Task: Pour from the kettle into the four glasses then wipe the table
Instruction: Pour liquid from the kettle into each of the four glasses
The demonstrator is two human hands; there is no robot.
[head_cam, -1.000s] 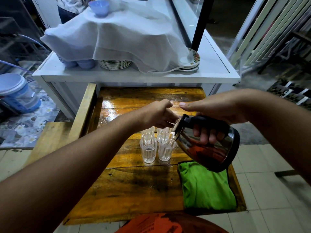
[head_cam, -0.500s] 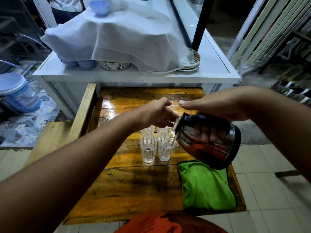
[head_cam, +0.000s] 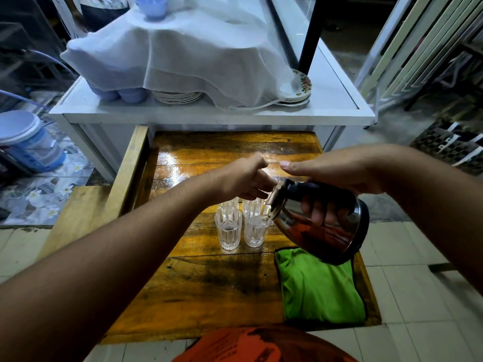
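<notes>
We tilt kettle (head_cam: 321, 226) over near-right glass (head_cam: 255, 228); right hand (head_cam: 337, 171) grip wraps handle, left hand (head_cam: 245, 180) pinches spout lid. Risk: glasses touching, overshoot wets worktop (head_cam: 209, 291).

Tilted kettle (head_cam: 321, 226) in right hand (head_cam: 337, 171) over glasses (head_cam: 243, 223)

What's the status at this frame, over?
Right hand gripping kettle, tilted, spout over near-right glass. Left hand at the kettle lid, above the rear glasses. Green cloth unused on table. Nothing blocking.
</notes>
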